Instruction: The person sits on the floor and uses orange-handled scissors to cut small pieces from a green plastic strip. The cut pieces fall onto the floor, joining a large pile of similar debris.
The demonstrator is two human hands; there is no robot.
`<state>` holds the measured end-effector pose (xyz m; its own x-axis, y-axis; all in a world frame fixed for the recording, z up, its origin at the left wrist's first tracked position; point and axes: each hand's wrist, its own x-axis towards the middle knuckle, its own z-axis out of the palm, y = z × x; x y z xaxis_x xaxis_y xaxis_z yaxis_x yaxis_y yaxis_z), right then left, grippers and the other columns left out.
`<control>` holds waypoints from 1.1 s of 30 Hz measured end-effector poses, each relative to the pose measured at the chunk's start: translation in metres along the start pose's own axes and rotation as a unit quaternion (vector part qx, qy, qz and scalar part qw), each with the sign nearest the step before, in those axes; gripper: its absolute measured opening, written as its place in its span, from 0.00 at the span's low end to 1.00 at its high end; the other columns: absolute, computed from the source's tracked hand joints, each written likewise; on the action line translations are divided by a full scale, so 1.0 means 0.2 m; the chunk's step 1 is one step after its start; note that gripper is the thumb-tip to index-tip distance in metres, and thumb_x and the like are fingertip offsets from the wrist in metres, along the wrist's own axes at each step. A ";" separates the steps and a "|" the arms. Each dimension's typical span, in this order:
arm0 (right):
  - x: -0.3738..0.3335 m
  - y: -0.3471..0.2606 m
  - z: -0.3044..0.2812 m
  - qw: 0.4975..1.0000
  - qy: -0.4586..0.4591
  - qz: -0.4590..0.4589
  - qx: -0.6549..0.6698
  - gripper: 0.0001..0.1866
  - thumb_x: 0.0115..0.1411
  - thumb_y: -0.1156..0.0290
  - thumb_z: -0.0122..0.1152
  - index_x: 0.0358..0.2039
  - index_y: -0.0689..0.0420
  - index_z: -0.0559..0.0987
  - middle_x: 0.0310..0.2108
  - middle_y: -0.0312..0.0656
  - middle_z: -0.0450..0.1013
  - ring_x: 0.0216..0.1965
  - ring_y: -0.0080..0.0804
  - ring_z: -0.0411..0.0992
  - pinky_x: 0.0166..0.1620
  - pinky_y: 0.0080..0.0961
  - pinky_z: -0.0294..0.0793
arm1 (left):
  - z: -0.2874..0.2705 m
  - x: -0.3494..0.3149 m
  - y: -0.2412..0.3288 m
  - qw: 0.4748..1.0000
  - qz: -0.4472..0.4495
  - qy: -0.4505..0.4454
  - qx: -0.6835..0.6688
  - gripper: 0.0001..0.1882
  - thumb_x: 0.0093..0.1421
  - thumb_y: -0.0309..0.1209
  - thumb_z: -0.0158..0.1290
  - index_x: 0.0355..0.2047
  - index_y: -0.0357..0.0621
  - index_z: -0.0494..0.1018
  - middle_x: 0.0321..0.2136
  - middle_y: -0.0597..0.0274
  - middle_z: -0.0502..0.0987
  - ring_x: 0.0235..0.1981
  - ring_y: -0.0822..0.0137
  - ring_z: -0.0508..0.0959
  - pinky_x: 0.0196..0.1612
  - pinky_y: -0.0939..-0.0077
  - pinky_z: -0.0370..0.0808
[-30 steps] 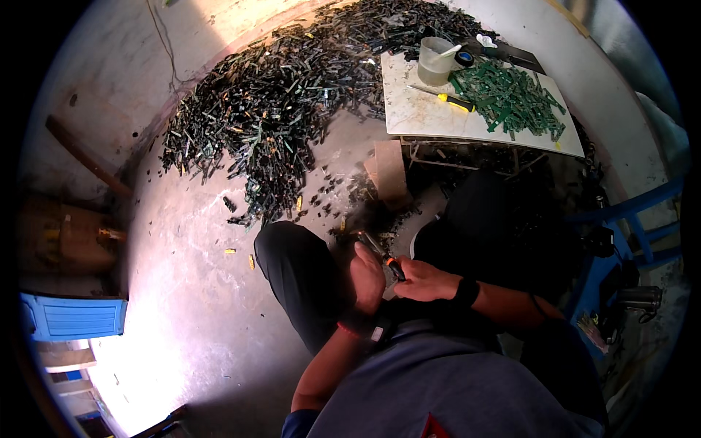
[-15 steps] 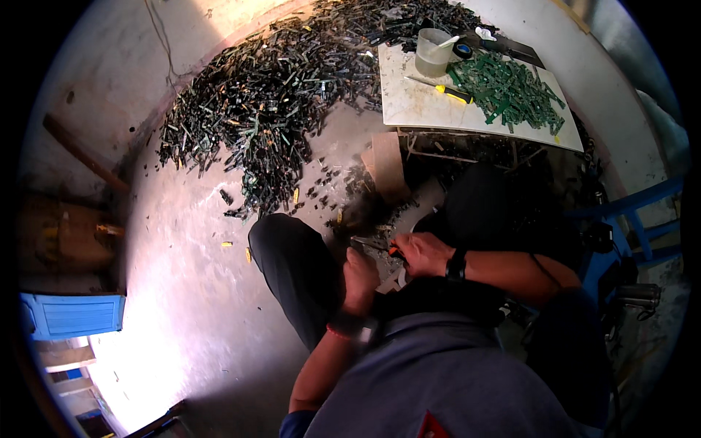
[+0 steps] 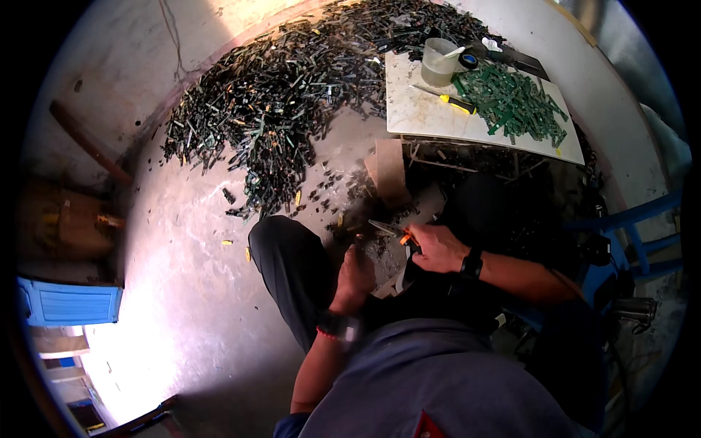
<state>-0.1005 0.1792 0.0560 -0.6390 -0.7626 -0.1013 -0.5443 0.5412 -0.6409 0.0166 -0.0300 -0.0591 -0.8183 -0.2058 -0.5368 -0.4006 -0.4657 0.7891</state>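
Grey floor (image 3: 193,233) spreads below me, with a big heap of dark strips (image 3: 270,102) piled on it toward the wall (image 3: 109,80). Loose yellow pieces (image 3: 227,242) lie nearer to me, left of my bent knee (image 3: 286,252). My right hand (image 3: 440,250) is closed around the orange handles of a pair of pliers (image 3: 387,228); their metal end points up and to the left, out over the floor between my legs. My left hand (image 3: 354,279) is beside my knee, just left of the pliers and apart from them, its fingers curled with the thumb side up. Something small may show at its top, but it is too dim for me to tell whether I grasp anything there. Ahead of the pliers, a piece of cardboard (image 3: 392,171) leans near the white tabletop (image 3: 409,117). On that top are a cloudy plastic cup (image 3: 437,69), a roll of tape (image 3: 468,61), a yellow-and-black screwdriver (image 3: 454,101) and a pile of green circuit boards (image 3: 511,106). To my right stands a blue chair (image 3: 634,232).
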 end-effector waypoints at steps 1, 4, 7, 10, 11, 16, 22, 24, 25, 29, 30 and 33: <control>-0.02 0.01 0.05 0.999 -0.007 0.029 0.026 0.21 0.48 0.71 0.55 0.45 0.62 0.69 0.31 0.55 0.72 0.32 0.54 0.72 0.37 0.42 0.72 | 0.05 -0.02 0.05 1.000 0.001 0.001 0.012 0.25 0.65 0.55 0.37 0.19 0.51 0.59 0.11 0.72 0.53 0.09 0.75 0.52 0.14 0.80 0.49; -0.06 -0.09 0.10 0.983 -0.102 0.104 0.113 0.21 0.50 0.70 0.54 0.45 0.63 0.68 0.26 0.54 0.72 0.32 0.54 0.73 0.35 0.44 0.70 | 0.10 -0.03 0.09 0.999 0.000 0.033 0.011 0.25 0.65 0.55 0.37 0.19 0.51 0.59 0.10 0.72 0.52 0.09 0.75 0.52 0.14 0.80 0.49; -0.08 -0.14 0.14 0.982 -0.129 0.107 0.084 0.23 0.51 0.68 0.54 0.48 0.61 0.68 0.27 0.54 0.73 0.33 0.53 0.73 0.36 0.43 0.71 | 0.18 -0.08 0.21 0.995 -0.074 0.055 -0.022 0.25 0.65 0.56 0.36 0.19 0.51 0.59 0.11 0.73 0.52 0.09 0.75 0.51 0.13 0.80 0.48; -0.07 -0.18 0.19 0.988 -0.111 0.091 0.065 0.22 0.50 0.67 0.55 0.46 0.62 0.69 0.27 0.54 0.74 0.32 0.53 0.74 0.36 0.43 0.71 | 0.07 -0.01 0.07 0.997 -0.046 0.057 -0.003 0.26 0.65 0.56 0.35 0.19 0.51 0.59 0.11 0.73 0.53 0.09 0.76 0.51 0.13 0.81 0.48; -0.08 -0.17 0.20 0.989 -0.100 0.091 0.061 0.21 0.50 0.67 0.55 0.45 0.62 0.69 0.27 0.54 0.73 0.33 0.53 0.74 0.36 0.43 0.71 | 0.07 0.00 0.07 0.997 -0.049 0.050 -0.013 0.26 0.65 0.56 0.35 0.19 0.51 0.60 0.11 0.73 0.53 0.09 0.76 0.51 0.13 0.81 0.48; -0.05 -0.16 0.24 0.992 -0.063 0.093 0.048 0.19 0.49 0.68 0.57 0.42 0.62 0.69 0.31 0.53 0.73 0.35 0.52 0.73 0.37 0.42 0.72 | 0.18 -0.11 0.25 0.988 -0.121 0.045 -0.086 0.26 0.65 0.57 0.35 0.19 0.52 0.60 0.11 0.73 0.53 0.10 0.76 0.52 0.14 0.81 0.48; -0.02 -0.23 0.22 0.991 -0.067 0.115 0.033 0.19 0.49 0.68 0.57 0.41 0.63 0.70 0.36 0.54 0.72 0.40 0.52 0.72 0.41 0.43 0.70 | 0.19 -0.09 0.22 0.994 -0.062 0.083 -0.019 0.26 0.65 0.57 0.34 0.20 0.52 0.60 0.11 0.74 0.52 0.09 0.77 0.51 0.14 0.80 0.47; -0.02 -0.24 0.24 0.989 -0.060 0.128 0.031 0.19 0.49 0.68 0.57 0.40 0.63 0.70 0.37 0.53 0.72 0.41 0.52 0.72 0.41 0.43 0.70 | 0.20 -0.09 0.21 0.996 -0.031 0.083 0.006 0.25 0.65 0.57 0.34 0.20 0.53 0.60 0.11 0.75 0.53 0.09 0.77 0.50 0.14 0.80 0.47; -0.02 -0.24 0.25 0.989 -0.056 0.134 0.031 0.18 0.49 0.68 0.57 0.40 0.63 0.70 0.37 0.53 0.71 0.41 0.52 0.71 0.42 0.43 0.70 | 0.21 -0.10 0.24 0.996 -0.027 0.079 0.004 0.25 0.65 0.57 0.34 0.20 0.53 0.60 0.10 0.75 0.53 0.09 0.77 0.50 0.14 0.80 0.47; -0.02 -0.27 0.23 0.988 -0.055 0.140 0.032 0.19 0.50 0.68 0.57 0.40 0.64 0.70 0.37 0.53 0.71 0.41 0.52 0.71 0.42 0.44 0.70 | 0.19 -0.08 0.20 0.997 0.018 0.064 0.026 0.26 0.65 0.57 0.33 0.20 0.53 0.60 0.10 0.75 0.54 0.09 0.77 0.51 0.14 0.79 0.46; -0.02 -0.27 0.23 0.988 -0.055 0.142 0.031 0.19 0.50 0.68 0.56 0.41 0.64 0.70 0.37 0.53 0.71 0.42 0.52 0.71 0.42 0.44 0.70 | 0.18 -0.08 0.19 0.997 0.024 0.061 0.028 0.26 0.65 0.57 0.33 0.20 0.53 0.60 0.10 0.75 0.54 0.09 0.77 0.51 0.14 0.79 0.46; -0.03 -0.27 0.23 0.989 -0.050 0.138 0.028 0.18 0.50 0.68 0.56 0.41 0.64 0.69 0.37 0.54 0.71 0.42 0.52 0.71 0.42 0.44 0.70 | 0.20 -0.11 0.24 0.999 -0.005 0.051 -0.001 0.26 0.65 0.57 0.33 0.21 0.52 0.60 0.10 0.75 0.55 0.09 0.78 0.51 0.14 0.79 0.47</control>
<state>-0.0417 0.1391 0.0557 -0.7008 -0.6212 -0.3506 -0.3235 0.7149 -0.6199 -0.0008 -0.0132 0.0033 -0.7676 -0.2886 -0.5723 -0.4074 -0.4696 0.7833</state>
